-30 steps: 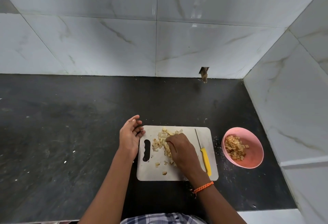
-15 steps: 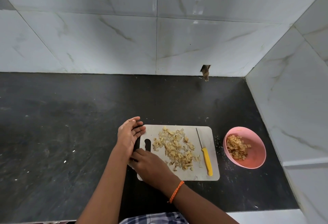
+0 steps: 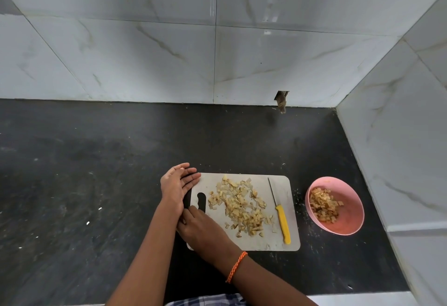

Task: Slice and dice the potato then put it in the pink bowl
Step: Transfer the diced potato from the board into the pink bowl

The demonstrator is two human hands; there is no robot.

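A pile of diced potato (image 3: 242, 206) lies spread over the middle of the white cutting board (image 3: 285, 187). More diced potato (image 3: 323, 205) sits in the pink bowl (image 3: 348, 218) to the board's right. A yellow-handled knife (image 3: 281, 221) rests on the board's right side. My left hand (image 3: 176, 184) is at the board's left edge, palm up, fingers apart and empty. My right hand (image 3: 200, 227) reaches across to the board's near-left corner, fingertips touching the left wrist; I cannot see whether it holds anything.
The board and bowl sit on a black stone counter (image 3: 72, 184). White marble-tiled walls close off the back and the right side just beyond the bowl. Small crumbs lie between board and bowl. A small hole (image 3: 281, 101) is in the back wall.
My right hand left the potato pile and crossed to the board's near-left corner beside my left wrist. The pile is now uncovered and spread out. My left hand opened palm up.
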